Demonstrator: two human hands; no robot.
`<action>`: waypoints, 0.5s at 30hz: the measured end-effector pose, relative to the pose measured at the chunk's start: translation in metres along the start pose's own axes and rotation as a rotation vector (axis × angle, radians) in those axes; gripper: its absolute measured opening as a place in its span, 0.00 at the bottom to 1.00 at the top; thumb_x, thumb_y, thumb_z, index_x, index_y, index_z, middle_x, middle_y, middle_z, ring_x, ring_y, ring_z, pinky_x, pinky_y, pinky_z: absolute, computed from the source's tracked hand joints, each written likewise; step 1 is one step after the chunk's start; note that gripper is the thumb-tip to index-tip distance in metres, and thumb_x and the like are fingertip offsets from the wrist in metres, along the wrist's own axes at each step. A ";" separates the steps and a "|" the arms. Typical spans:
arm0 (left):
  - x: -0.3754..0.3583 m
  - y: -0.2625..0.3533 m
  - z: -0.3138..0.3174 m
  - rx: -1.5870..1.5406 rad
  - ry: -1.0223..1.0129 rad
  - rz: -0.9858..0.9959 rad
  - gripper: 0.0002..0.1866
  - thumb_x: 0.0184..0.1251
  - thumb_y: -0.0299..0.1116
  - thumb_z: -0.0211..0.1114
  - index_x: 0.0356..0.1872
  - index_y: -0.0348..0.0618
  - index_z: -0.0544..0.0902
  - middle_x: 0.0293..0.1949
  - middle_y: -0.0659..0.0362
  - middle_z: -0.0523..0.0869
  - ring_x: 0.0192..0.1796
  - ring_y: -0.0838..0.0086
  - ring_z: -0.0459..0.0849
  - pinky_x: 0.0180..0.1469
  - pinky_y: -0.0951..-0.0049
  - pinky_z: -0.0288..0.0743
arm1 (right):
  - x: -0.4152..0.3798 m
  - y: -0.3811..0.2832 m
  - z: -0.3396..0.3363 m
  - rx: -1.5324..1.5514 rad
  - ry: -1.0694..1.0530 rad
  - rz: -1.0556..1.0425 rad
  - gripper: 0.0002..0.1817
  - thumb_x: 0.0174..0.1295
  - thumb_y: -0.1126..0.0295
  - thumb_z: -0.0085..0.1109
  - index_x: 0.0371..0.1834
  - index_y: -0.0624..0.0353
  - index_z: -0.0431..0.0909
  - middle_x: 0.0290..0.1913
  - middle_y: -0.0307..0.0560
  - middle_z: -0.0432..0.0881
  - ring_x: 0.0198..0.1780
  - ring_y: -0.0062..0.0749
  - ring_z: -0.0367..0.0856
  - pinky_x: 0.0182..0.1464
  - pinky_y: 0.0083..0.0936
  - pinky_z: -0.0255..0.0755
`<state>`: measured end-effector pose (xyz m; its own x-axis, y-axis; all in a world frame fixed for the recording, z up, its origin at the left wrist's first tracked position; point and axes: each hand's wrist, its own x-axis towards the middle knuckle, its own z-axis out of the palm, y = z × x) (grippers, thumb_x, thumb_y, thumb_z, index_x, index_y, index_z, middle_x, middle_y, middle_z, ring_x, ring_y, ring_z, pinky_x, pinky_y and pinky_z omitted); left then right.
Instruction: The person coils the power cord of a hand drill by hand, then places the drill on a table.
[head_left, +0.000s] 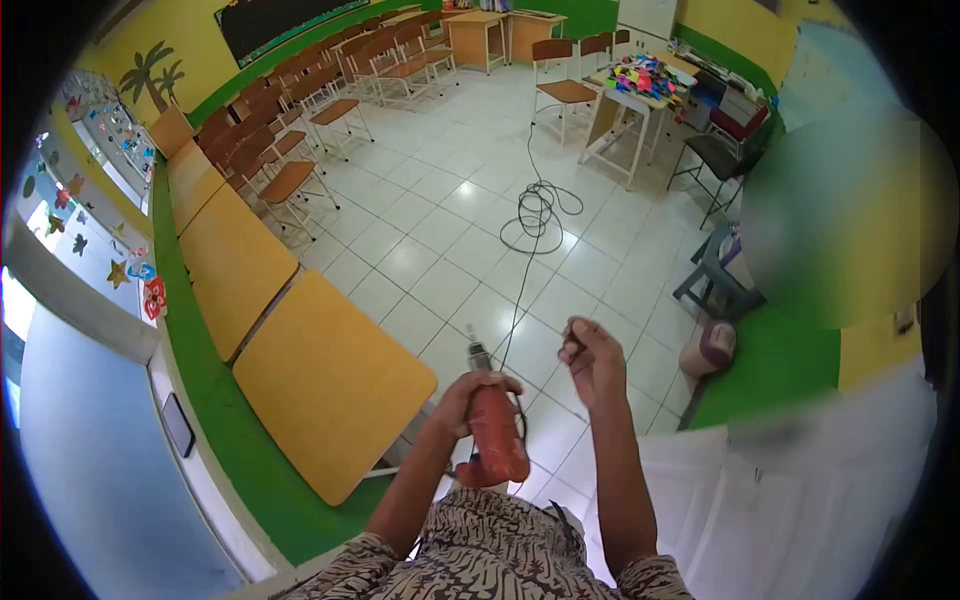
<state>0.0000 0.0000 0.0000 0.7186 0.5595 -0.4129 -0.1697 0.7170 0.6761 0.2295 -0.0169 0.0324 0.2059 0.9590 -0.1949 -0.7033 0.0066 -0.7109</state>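
1. A person's left hand (468,398) is wrapped firmly around a red power drill (497,432), held at chest height with its bit pointing up and away, over the tiled floor (440,215).
2. The right hand (592,358) is raised beside it, fingertips pinched together on something too small to make out.
3. The drill's cable (535,215) trails to a coil on the floor; yellow tables (325,385) stand left.
4. Judged stage: preparing the drill; next comes bringing the pinched piece to the bit end, which calls for steady alignment.

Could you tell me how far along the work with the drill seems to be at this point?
Done: the red drill is picked up, and its cord is laid out in a coil across the floor. In hand: the left hand grips the drill, while the right hand pinches something too small to identify. Left: the bit touches no surface, so no drilling shows yet.
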 end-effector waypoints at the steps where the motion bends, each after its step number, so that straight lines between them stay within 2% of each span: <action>1: -0.013 -0.014 -0.002 -0.120 0.062 -0.002 0.27 0.58 0.50 0.59 0.45 0.33 0.80 0.31 0.47 0.84 0.32 0.58 0.86 0.40 0.61 0.83 | -0.032 -0.007 0.018 0.026 -0.025 0.051 0.14 0.64 0.65 0.60 0.47 0.63 0.76 0.36 0.47 0.79 0.31 0.28 0.78 0.36 0.25 0.72; 2: -0.027 -0.027 -0.004 -0.235 0.129 -0.001 0.26 0.58 0.49 0.59 0.41 0.30 0.80 0.30 0.48 0.84 0.31 0.58 0.86 0.39 0.61 0.83 | -0.069 -0.019 0.050 0.048 0.009 0.077 0.10 0.67 0.65 0.55 0.38 0.61 0.75 0.31 0.43 0.77 0.26 0.26 0.73 0.34 0.23 0.69; 3: 0.066 0.079 -0.024 -0.155 0.085 0.111 0.26 0.58 0.49 0.59 0.41 0.30 0.80 0.30 0.48 0.84 0.31 0.58 0.86 0.39 0.61 0.83 | 0.026 -0.072 0.091 0.132 -0.197 -0.007 0.12 0.70 0.62 0.50 0.28 0.54 0.67 0.27 0.41 0.73 0.22 0.25 0.67 0.27 0.23 0.65; 4: 0.061 0.082 -0.031 -0.242 0.133 0.102 0.25 0.59 0.48 0.59 0.41 0.30 0.79 0.30 0.48 0.84 0.31 0.60 0.86 0.39 0.61 0.83 | 0.008 -0.080 0.097 0.556 -0.536 0.108 0.11 0.67 0.65 0.56 0.36 0.64 0.75 0.35 0.56 0.78 0.30 0.32 0.80 0.37 0.24 0.77; 5: 0.058 0.078 -0.036 -0.338 0.175 0.088 0.25 0.59 0.47 0.58 0.41 0.29 0.79 0.31 0.48 0.85 0.32 0.61 0.86 0.39 0.61 0.83 | -0.013 -0.095 0.113 0.543 -0.570 0.142 0.14 0.67 0.63 0.57 0.32 0.64 0.74 0.35 0.58 0.78 0.31 0.35 0.80 0.35 0.24 0.78; 7: 0.053 0.076 -0.051 -0.369 0.270 0.060 0.25 0.58 0.47 0.59 0.41 0.29 0.79 0.32 0.47 0.85 0.32 0.60 0.86 0.39 0.60 0.83 | -0.033 -0.112 0.137 0.660 -0.689 0.194 0.15 0.65 0.62 0.60 0.35 0.67 0.76 0.35 0.60 0.78 0.29 0.36 0.80 0.32 0.25 0.79; 8: 0.054 0.077 -0.052 -0.388 0.328 0.120 0.25 0.58 0.47 0.59 0.40 0.29 0.79 0.33 0.47 0.85 0.32 0.59 0.86 0.39 0.59 0.83 | -0.022 -0.117 0.137 0.666 -0.688 0.208 0.15 0.65 0.62 0.60 0.35 0.67 0.76 0.35 0.60 0.78 0.29 0.36 0.80 0.32 0.25 0.79; 9: 0.056 0.076 -0.051 -0.411 0.384 0.182 0.25 0.58 0.47 0.59 0.40 0.29 0.79 0.34 0.47 0.85 0.33 0.58 0.86 0.39 0.58 0.83 | -0.010 -0.125 0.137 0.692 -0.913 0.295 0.12 0.61 0.65 0.65 0.40 0.62 0.80 0.38 0.55 0.78 0.36 0.34 0.79 0.35 0.25 0.77; 10: 0.057 0.077 -0.049 -0.422 0.434 0.217 0.25 0.57 0.47 0.59 0.39 0.28 0.79 0.36 0.46 0.84 0.33 0.57 0.86 0.39 0.57 0.83 | -0.001 -0.133 0.137 0.716 -1.143 0.387 0.13 0.58 0.69 0.69 0.45 0.58 0.83 0.40 0.51 0.79 0.44 0.33 0.77 0.38 0.25 0.76; 15: 0.068 0.087 -0.019 -0.428 0.546 0.463 0.24 0.56 0.46 0.58 0.38 0.27 0.80 0.35 0.47 0.84 0.32 0.56 0.86 0.38 0.56 0.83 | 0.041 -0.189 0.132 0.711 -1.254 0.407 0.08 0.57 0.70 0.69 0.38 0.59 0.85 0.37 0.47 0.77 0.39 0.30 0.73 0.35 0.23 0.73</action>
<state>0.0215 0.1081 0.0190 0.1038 0.8806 -0.4624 -0.6889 0.3989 0.6052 0.2810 0.0591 0.2484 -0.5226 0.5401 0.6596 -0.8187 -0.5339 -0.2115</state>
